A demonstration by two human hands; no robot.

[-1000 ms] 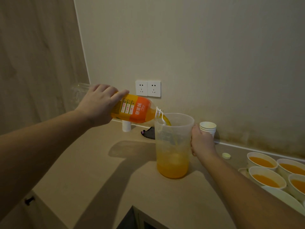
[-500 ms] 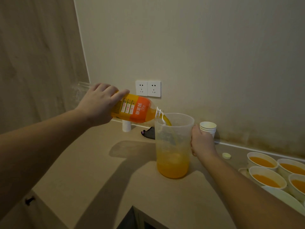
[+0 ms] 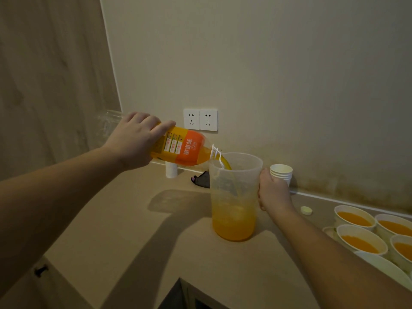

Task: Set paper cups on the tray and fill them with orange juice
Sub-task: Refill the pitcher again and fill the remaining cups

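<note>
Since the earlier frames little had moved: bottle tilt a touch steeper, its clear base end slightly higher, juice level in the pitcher about the same, both hands where they were.

Left hand (image 3: pixel 136 141) gripped the juice bottle (image 3: pixel 178 149) from above, fingers curled round the middle of the body, thumb hidden underneath. Bottle was tipped neck-down to the right, orange label facing camera, empty clear base poking out left of the hand. Its mouth sat over the rim of the clear plastic pitcher (image 3: pixel 235 197), a stream of orange juice (image 3: pixel 227 163) running in. Pitcher stood upright on the beige counter (image 3: pixel 133 230), bottom part filled with juice.

Behind the bottle: double wall socket (image 3: pixel 200 119), a small white container (image 3: pixel 171 170) at the wall, a dark crumpled item (image 3: pixel 201 179) just left of the pitcher.

Right hand (image 3: pixel 273 190) was wrapped round the pitcher's right side, fingers curled, probably on the handle, which was hidden. Behind it a stack of empty paper cups (image 3: pixel 281 173). Further right a yellowish bottle cap (image 3: pixel 306 210) lay on the counter. Far right, filled cups (image 3: pixel 361 240) of juice were bunched together; a pale tray edge (image 3: pixel 379 263) showed in front of them, partly cropped.
</note>
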